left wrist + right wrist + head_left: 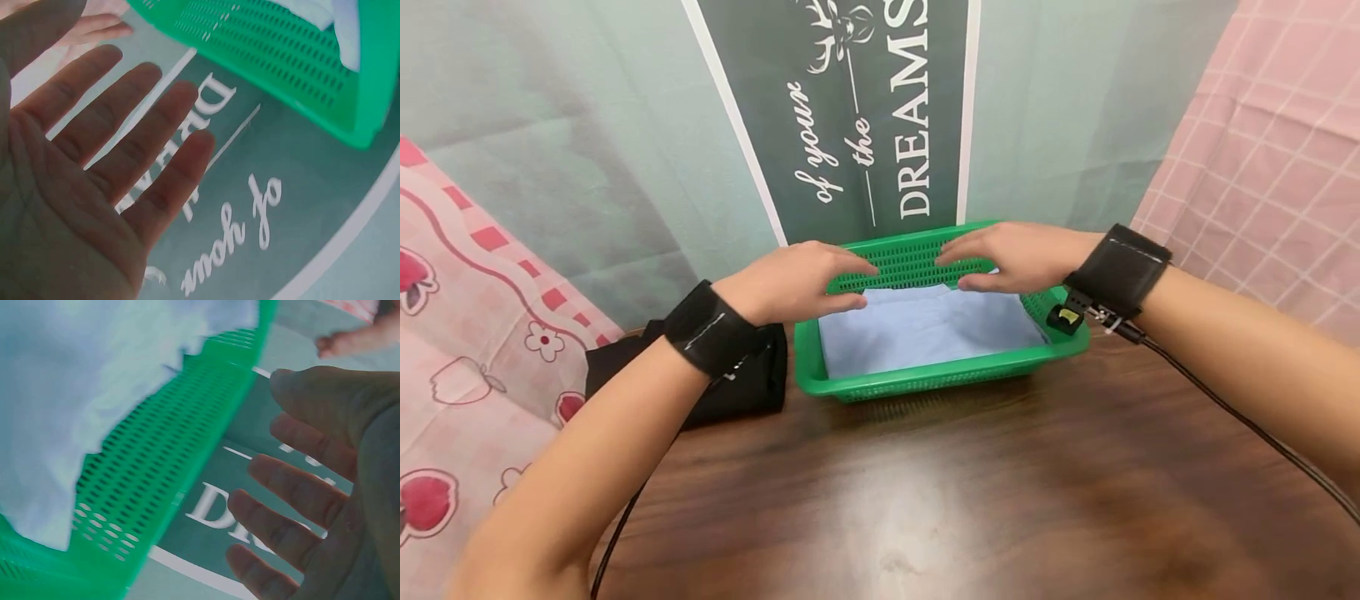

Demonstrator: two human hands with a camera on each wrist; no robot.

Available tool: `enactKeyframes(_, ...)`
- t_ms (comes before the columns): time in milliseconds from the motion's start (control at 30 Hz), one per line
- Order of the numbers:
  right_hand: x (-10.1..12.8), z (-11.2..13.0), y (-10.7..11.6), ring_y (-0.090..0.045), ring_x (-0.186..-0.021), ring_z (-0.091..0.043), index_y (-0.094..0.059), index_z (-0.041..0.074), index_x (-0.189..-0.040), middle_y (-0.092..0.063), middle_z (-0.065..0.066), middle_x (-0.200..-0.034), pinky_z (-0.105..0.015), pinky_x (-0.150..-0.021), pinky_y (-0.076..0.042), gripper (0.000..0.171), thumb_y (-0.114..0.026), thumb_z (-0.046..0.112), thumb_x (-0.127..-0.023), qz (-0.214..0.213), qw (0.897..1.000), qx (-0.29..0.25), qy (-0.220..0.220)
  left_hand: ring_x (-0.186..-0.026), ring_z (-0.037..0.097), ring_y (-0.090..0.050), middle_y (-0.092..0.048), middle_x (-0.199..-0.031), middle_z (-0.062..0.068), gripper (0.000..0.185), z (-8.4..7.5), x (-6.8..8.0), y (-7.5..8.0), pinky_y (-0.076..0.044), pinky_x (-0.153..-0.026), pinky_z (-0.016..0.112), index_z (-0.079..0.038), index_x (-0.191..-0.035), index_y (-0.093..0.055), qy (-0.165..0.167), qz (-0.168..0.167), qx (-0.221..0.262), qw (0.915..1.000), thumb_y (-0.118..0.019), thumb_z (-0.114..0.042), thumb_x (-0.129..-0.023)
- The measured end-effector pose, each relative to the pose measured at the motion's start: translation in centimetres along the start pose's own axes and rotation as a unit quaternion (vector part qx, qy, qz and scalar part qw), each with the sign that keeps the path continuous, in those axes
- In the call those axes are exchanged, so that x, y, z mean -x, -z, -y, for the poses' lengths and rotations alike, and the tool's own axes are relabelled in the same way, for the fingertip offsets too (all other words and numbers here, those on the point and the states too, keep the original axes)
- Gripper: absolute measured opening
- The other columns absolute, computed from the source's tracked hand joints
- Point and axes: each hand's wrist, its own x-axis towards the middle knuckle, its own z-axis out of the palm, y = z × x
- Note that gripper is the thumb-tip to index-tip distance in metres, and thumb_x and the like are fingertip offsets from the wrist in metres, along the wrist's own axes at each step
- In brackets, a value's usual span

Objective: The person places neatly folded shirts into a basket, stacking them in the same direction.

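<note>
Two flat hands, left hand (797, 279) and right hand (1011, 254), hover palms-down with straight fingers holding nothing above the green basket (925, 379), where a blue cloth (925, 325) lies, black cloth (752, 383) left of basket

Open counter (925, 500) from 4 to 8 o'clock; basket (917, 379) blocks 12, black cloth (745, 383) blocks 10 o'clock.

Right hand hovering by the basket

The right hand (325, 500) is spreading relaxed fingers beside the green basket (162, 462) holding pale blue cloth (81, 394).
</note>
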Motion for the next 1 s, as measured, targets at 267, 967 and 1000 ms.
enactKeyframes(267,3.3,1.4,1.0,-0.046,-0.152,-0.037,-0.053,0.013,-0.155,-0.047,-0.013,-0.165,-0.059,-0.12,-0.039,0.053,-0.065,0.028,-0.106,-0.116,0.993,-0.016,-0.004,-0.138,0.027,-0.061,-0.054,-0.16,0.007,0.054,-0.9,4.6,0.1,-0.048,-0.115,0.048,-0.015,-0.15,-0.06,0.007,-0.163,0.039,0.9859,-0.071,-0.037,-0.102)
enactKeyframes(967,5.8,6.1,-4.4,-0.045,-0.151,-0.041,-0.049,0.013,-0.158,-0.044,-0.015,-0.166,-0.065,-0.116,-0.041,0.063,-0.071,0.027,-0.102,-0.291,0.952,-0.034,-0.085,-0.148,0.039,-0.05,-0.048,-0.162,0.019,0.058,-4.0,7.4,-7.4,-0.045,-0.116,0.06,-0.009,-0.153,-0.055,0.057,-0.327,0.029,0.9429,-0.071,-0.031,-0.102)
enactKeyframes(1000,5.8,6.3,-4.5,-0.045,-0.151,-0.04,-0.049,0.013,-0.158,-0.045,-0.015,-0.166,-0.065,-0.115,-0.041,0.063,-0.072,0.028,-0.102,-0.292,0.952,-0.036,-0.085,-0.147,0.039,-0.051,-0.049,-0.161,0.019,0.057,-4.3,7.3,-7.7,-0.046,-0.114,0.061,-0.009,-0.153,-0.055,0.059,-0.33,0.025,0.9417,-0.071,-0.031,-0.102)
